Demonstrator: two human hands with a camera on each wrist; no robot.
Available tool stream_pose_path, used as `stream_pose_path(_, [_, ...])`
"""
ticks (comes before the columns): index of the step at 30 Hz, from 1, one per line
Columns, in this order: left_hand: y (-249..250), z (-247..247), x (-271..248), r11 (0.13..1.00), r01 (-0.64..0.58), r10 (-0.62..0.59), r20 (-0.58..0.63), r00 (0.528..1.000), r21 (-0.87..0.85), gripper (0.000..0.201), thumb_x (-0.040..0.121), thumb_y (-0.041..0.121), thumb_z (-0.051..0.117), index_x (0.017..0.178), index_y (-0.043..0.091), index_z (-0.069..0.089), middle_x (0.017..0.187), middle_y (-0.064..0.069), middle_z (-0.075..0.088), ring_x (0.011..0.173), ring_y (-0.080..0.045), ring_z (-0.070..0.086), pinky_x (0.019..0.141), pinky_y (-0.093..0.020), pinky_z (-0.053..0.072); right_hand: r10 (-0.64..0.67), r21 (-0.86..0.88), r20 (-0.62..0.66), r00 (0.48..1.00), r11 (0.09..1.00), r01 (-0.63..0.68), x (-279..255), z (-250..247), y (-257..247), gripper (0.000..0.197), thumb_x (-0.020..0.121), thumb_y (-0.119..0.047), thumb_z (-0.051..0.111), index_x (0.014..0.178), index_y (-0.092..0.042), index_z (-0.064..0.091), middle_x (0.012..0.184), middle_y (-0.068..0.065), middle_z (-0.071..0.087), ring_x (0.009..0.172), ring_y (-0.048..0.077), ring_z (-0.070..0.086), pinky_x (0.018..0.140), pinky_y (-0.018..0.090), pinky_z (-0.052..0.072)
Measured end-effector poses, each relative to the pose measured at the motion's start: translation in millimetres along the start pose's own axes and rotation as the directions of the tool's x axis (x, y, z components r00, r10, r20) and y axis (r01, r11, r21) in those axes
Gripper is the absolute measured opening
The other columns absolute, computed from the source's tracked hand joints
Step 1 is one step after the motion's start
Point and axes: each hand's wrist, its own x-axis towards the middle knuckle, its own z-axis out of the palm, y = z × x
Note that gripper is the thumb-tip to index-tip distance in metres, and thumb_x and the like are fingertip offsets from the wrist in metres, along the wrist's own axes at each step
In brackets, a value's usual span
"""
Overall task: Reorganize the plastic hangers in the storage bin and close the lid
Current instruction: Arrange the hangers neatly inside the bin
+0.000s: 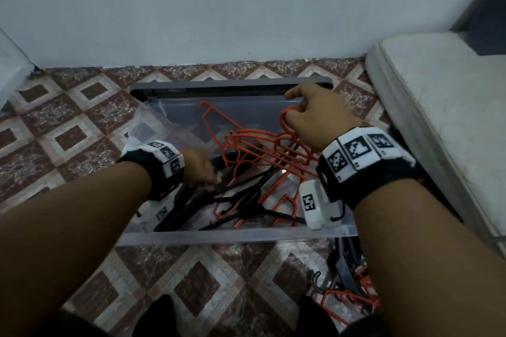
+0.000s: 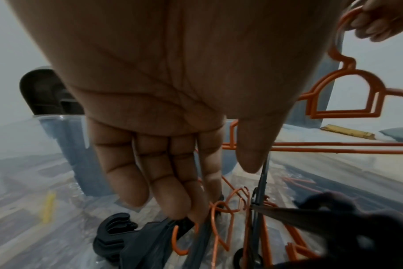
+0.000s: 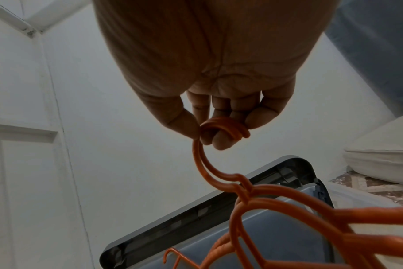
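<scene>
A clear plastic storage bin stands on the tiled floor, its grey lid tipped up open at the back. Inside lies a tangle of orange hangers and black hangers. My right hand is raised over the bin's back right and pinches the hooks of two or three orange hangers between thumb and curled fingers. My left hand reaches into the bin's left side. Its fingers are straight and touch the black hangers.
A white mattress lies along the right, close to the bin. More black and orange hangers are piled on the floor by my right forearm. A white wall stands just behind the lid, and a white door is on the left.
</scene>
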Motion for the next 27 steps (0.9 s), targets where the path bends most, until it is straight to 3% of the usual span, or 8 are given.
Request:
stream_pose_path(3, [-3.5,-6.9,1.9,0.993,0.092,-0.086,-0.082,0.993,0.068,0.031,0.095,0.041,0.055,0.092,0.015,0.072,0.093,-0.003,0.073,0.076,-0.016,0.062,0.073,-0.020,0.048,0.004,-0.018,-0.014,1.000,1.000,-0.004,3.3,-0.2,4.2,0.032,0.087,-0.027,0.056,0.118,-0.031,0.059,0.077,-0.009,0.063,0.061,0.007,0.060,0.049,0.019,0.041])
stream_pose_path(8, [-28.8,-28.7,23.2,0.986,0.163,-0.155,-0.145,0.977,0.046,0.027,0.087,0.043,0.066,0.088,0.017,0.076,0.081,0.001,0.073,0.076,-0.019,0.069,0.077,-0.029,0.055,0.011,-0.040,-0.022,1.000,0.999,-0.012,6.4,0.8,8.2,0.034,0.087,-0.025,0.054,0.120,-0.029,0.059,0.081,-0.009,0.063,0.064,0.005,0.058,0.052,0.019,0.039])
stream_pose_path(11, [-40.4,-44.5,48.7,0.963,0.246,-0.205,-0.291,0.935,0.113,0.039,0.085,0.048,0.065,0.104,0.016,0.073,0.104,-0.007,0.072,0.091,-0.025,0.065,0.080,-0.032,0.051,0.016,-0.067,-0.034,0.999,0.998,-0.019,7.3,1.4,13.0,0.033,0.086,-0.025,0.053,0.118,-0.030,0.058,0.069,-0.010,0.061,0.060,0.004,0.057,0.049,0.019,0.037])
stream_pose_path(14, [-46.1,-53.7,72.9,0.958,0.285,-0.270,-0.397,0.877,-0.023,0.059,0.085,0.056,0.063,0.124,0.012,0.062,0.124,-0.013,0.063,0.107,-0.031,0.060,0.090,-0.038,0.048,0.042,-0.066,-0.035,0.999,0.997,-0.044,9.4,0.7,18.3,0.031,0.085,-0.026,0.053,0.115,-0.033,0.058,0.068,-0.010,0.063,0.059,0.005,0.059,0.046,0.019,0.037])
stream_pose_path(16, [-47.9,-54.2,90.4,0.941,0.205,-0.300,-0.389,0.871,-0.269,0.054,0.083,0.056,0.065,0.114,0.012,0.066,0.108,-0.012,0.069,0.094,-0.031,0.066,0.087,-0.044,0.054,0.048,-0.067,-0.037,0.998,0.996,-0.051,10.5,1.5,21.8,0.031,0.084,-0.026,0.054,0.114,-0.033,0.058,0.070,-0.011,0.063,0.060,0.005,0.058,0.046,0.019,0.036])
stream_pose_path(19, [-48.1,-44.9,109.7,0.787,0.049,-0.336,-0.361,0.870,-0.615,0.039,0.082,0.050,0.069,0.098,0.014,0.066,0.097,-0.014,0.071,0.085,-0.034,0.071,0.081,-0.054,0.057,0.053,-0.080,-0.062,0.997,0.995,-0.058,11.7,4.2,24.6,0.029,0.083,-0.027,0.055,0.111,-0.034,0.059,0.070,-0.011,0.063,0.059,0.005,0.058,0.046,0.019,0.037])
stream_pose_path(23, [-40.9,-33.3,110.0,0.841,-0.038,-0.239,-0.434,0.868,-0.540,0.026,0.089,0.044,0.063,0.078,0.021,0.068,0.092,-0.012,0.075,0.079,-0.028,0.072,0.075,-0.041,0.059,0.077,-0.084,-0.109,0.991,0.993,-0.087,13.8,0.7,25.1,0.027,0.080,-0.029,0.052,0.105,-0.035,0.060,0.074,-0.012,0.062,0.065,0.007,0.058,0.051,0.021,0.039])
stream_pose_path(27, [-19.8,-36.2,80.8,0.934,-0.117,-0.060,-0.470,0.881,-0.339,0.035,0.092,0.050,0.056,0.077,0.022,0.072,0.071,0.007,0.074,0.069,-0.013,0.071,0.078,-0.034,0.058,0.099,-0.055,-0.198,0.975,0.992,-0.112,12.4,-10.8,22.8,0.023,0.079,-0.033,0.050,0.097,-0.033,0.064,0.092,-0.007,0.067,0.083,0.017,0.062,0.074,0.031,0.051])
